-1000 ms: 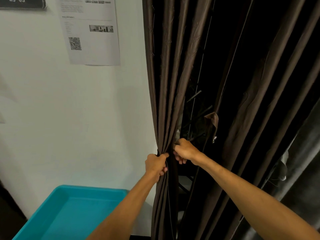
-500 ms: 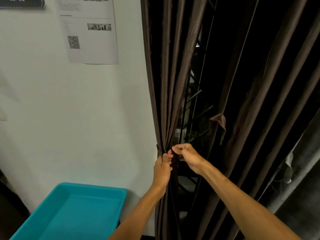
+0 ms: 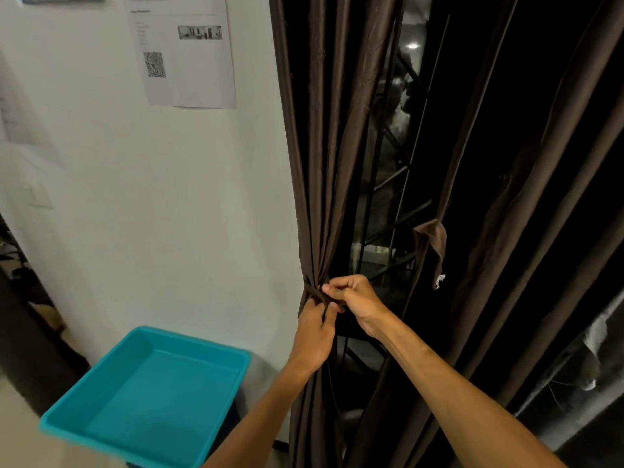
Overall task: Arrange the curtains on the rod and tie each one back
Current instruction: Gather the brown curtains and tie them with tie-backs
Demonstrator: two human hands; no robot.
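Curtain (image 3: 320, 163) hanging vertically, tie-back (image 3: 315, 293) wrapped crosswise, left hand (image 3: 314, 329) and right hand (image 3: 356, 295) pinching it

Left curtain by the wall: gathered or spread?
Gathered. The left curtain narrows to a tight bunch where a dark tie band wraps it; the left hand and right hand pinch it. Knot done: cannot tell.
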